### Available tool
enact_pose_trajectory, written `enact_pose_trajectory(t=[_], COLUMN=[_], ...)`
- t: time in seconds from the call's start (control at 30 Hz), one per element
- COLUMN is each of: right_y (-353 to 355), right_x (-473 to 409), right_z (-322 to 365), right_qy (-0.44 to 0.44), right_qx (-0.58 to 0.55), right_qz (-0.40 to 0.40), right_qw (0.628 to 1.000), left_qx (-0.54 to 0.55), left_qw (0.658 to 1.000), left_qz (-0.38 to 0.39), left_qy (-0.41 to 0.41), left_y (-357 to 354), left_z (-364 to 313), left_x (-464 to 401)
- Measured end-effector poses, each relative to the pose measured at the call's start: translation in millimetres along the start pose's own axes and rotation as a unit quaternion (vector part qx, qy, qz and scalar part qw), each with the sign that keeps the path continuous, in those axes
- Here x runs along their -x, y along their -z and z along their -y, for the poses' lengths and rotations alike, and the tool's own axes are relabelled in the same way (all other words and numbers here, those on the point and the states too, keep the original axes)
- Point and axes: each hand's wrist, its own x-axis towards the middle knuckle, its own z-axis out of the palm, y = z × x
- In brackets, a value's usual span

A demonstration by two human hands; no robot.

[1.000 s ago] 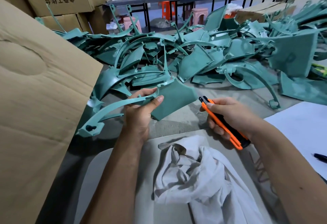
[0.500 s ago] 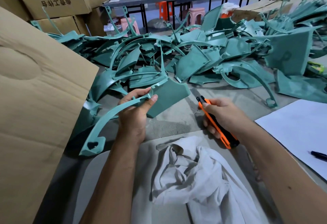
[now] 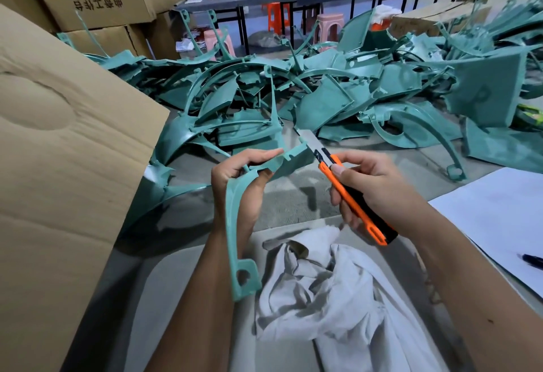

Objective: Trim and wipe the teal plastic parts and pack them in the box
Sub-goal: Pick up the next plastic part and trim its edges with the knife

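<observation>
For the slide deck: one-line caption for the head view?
Left hand holds a teal part while the right hand sets an orange utility knife to its edge.

pen (image 3: pixel 533 260) cut by right edge, cardboard flap (image 3: pixel 58 166) possibly cropped left

1. Even, fairly bright indoor light with a cool cast.
2. Soft shadows under the white cloth (image 3: pixel 332 298) folds and beside the cardboard box flap (image 3: pixel 58 166).
3. Mild sheen on the teal parts pile (image 3: pixel 338 98).
4. Wide-angle bending at the edges; far background slightly soft.
</observation>
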Motion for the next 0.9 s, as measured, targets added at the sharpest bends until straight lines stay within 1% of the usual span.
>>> enact_pose_trajectory(t=[0.07, 0.13, 0.23, 0.27, 0.33, 0.4, 0.47, 0.63, 0.67, 0.73, 0.77, 0.83, 0.9], right_y=[6.3, 9.6, 8.8, 6.3, -1.0, -5.5, -5.8, 2.6, 2.4, -1.2, -3.7, -9.1, -14.6], right_x=[-0.5, -3.1, -6.7, -6.8, -4.2, -1.7, -2.5, -7.0, -7.6, -7.3, -6.6, -5.4, -4.9], right_z=[-2.3, -6.2, -11.3, -10.9, -6.9, -2.5, -1.7, -12.0, -13.3, -13.2, -12.2, -10.9, -11.9], right_qy=[-0.039, -0.057, -0.032, -0.013, 0.022, 0.036, 0.022, -0.039, -0.028, 0.027, 0.056, 0.090, 0.083], right_qx=[0.052, 0.121, 0.277, 0.285, 0.216, 0.168, 0.190, 0.278, 0.300, 0.329, 0.307, 0.240, 0.210], right_qz=[-0.022, -0.079, -0.147, -0.161, -0.148, -0.110, -0.099, -0.135, -0.154, -0.202, -0.212, -0.184, -0.149], right_qw=[0.998, 0.988, 0.949, 0.945, 0.965, 0.979, 0.977, 0.950, 0.941, 0.922, 0.926, 0.949, 0.963], left_qx=[-0.002, -0.012, -0.027, -0.029, -0.034, -0.046, -0.048, -0.012, -0.014, -0.023, -0.018, 0.002, 0.016], left_qw=[1.000, 1.000, 0.999, 0.999, 0.999, 0.998, 0.998, 0.999, 0.999, 0.999, 0.999, 0.999, 0.999], left_qz=[0.000, 0.005, 0.016, 0.017, 0.026, 0.036, 0.038, 0.027, 0.029, 0.026, 0.024, 0.017, 0.011], left_qy=[0.010, 0.010, 0.005, 0.007, 0.008, -0.002, -0.004, 0.016, 0.019, 0.023, 0.026, 0.032, 0.039], left_y=[5.0, 7.2, 2.6, 1.3, -0.3, -0.5, -0.5, 0.2, 0.8, 2.2, 2.7, 3.2, 2.8], left_z=[4.1, 4.6, 2.6, 2.9, 3.3, 3.4, 3.2, 7.2, 9.0, 12.3, 12.9, 13.0, 12.5], left_x=[-1.0, -1.2, 1.3, 1.8, 2.0, 2.2, 3.1, 3.4, 3.1, 2.5, 2.2, 2.5, 2.8])
